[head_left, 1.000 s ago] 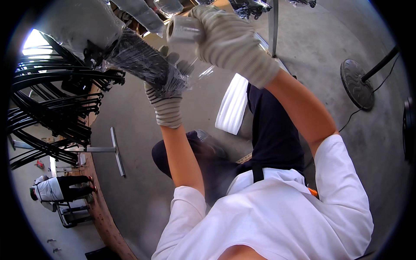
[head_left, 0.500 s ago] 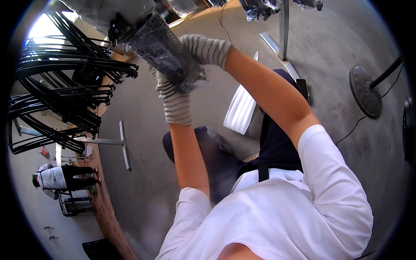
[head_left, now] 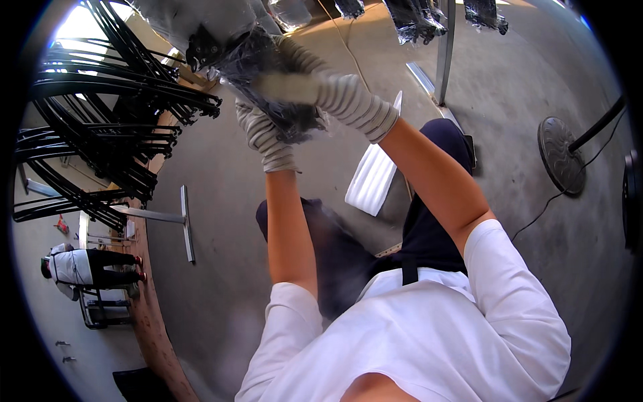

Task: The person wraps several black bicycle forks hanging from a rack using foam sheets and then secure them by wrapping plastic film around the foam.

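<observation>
A black part wrapped in clear plastic film (head_left: 278,110) hangs at the top centre, below a larger grey wrapped piece (head_left: 201,20). My left hand (head_left: 258,130), in a grey striped glove, is closed on the lower left side of the wrapped part; its fingertips are hidden behind the film. My right hand (head_left: 328,90), gloved the same way, reaches over the part's right side. Motion smears its fingers, which lie across the front and along the upper edge, so their grip is unclear.
Curved black bars (head_left: 100,100) hang in a stack at left. White foam sheet (head_left: 375,174) lies on the floor near my knees. A metal stand (head_left: 445,60), several wrapped parts (head_left: 412,20) and a round black base (head_left: 561,154) are at right. Another person (head_left: 74,264) stands far left.
My right hand has moved down and rightward, its fingers now smeared across the front of the wrapped part. My left hand has risen slightly, still on the part. The view has shifted a little.
</observation>
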Tool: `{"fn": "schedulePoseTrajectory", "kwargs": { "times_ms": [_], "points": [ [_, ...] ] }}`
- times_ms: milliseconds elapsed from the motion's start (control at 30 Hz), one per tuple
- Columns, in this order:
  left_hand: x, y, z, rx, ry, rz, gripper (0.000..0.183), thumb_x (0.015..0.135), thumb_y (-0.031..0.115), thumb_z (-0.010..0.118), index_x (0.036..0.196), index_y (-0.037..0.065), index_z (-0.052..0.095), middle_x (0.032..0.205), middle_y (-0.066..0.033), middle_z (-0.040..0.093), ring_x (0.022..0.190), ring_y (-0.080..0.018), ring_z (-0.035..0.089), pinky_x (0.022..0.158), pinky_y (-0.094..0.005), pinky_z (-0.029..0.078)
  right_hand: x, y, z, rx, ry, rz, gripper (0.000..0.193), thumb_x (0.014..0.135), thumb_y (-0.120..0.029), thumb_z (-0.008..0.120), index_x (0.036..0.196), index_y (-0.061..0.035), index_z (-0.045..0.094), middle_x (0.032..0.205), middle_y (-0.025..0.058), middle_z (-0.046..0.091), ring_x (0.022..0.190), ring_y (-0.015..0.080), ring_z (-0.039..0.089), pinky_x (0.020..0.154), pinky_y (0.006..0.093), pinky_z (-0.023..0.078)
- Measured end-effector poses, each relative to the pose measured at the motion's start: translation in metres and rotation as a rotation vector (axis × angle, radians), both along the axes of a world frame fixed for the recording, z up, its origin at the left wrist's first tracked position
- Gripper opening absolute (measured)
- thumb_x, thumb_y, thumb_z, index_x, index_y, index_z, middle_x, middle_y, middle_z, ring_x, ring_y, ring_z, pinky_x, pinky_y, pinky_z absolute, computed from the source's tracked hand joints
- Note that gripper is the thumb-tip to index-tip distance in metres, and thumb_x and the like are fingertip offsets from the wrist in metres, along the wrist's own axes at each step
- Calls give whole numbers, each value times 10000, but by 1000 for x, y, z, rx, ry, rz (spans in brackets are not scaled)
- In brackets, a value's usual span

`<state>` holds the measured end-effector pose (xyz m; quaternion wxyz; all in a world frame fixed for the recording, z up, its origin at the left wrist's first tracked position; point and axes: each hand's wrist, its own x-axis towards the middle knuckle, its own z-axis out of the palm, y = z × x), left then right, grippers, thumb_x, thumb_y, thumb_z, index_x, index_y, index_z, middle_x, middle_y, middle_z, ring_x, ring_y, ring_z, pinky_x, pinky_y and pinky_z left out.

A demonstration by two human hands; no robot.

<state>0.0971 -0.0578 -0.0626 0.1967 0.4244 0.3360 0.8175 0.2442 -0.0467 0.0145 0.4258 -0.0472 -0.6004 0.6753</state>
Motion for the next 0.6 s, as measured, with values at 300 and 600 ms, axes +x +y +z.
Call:
{"fn": "schedulePoseTrajectory", "kwargs": {
  "times_ms": [300,600],
  "points": [
    [-83,-30,5,-462,82,208,389,694,233,608,972,-6,480,742,-112,565,587,-172,553,496,-283,472,-56,30,3,63,-461,-187,765,399,-295,752,1050,-61,427,925,71,557,844,141,536,782,237,421],
    [22,-108,39,-198,262,171,439,711,319,602,958,-26,489,713,-72,550,542,-109,520,472,-219,445,-23,-28,-16,114,170,-368,589,610,-282,662,1081,-41,404,860,108,556,799,198,543,715,299,435]
  ]
}}
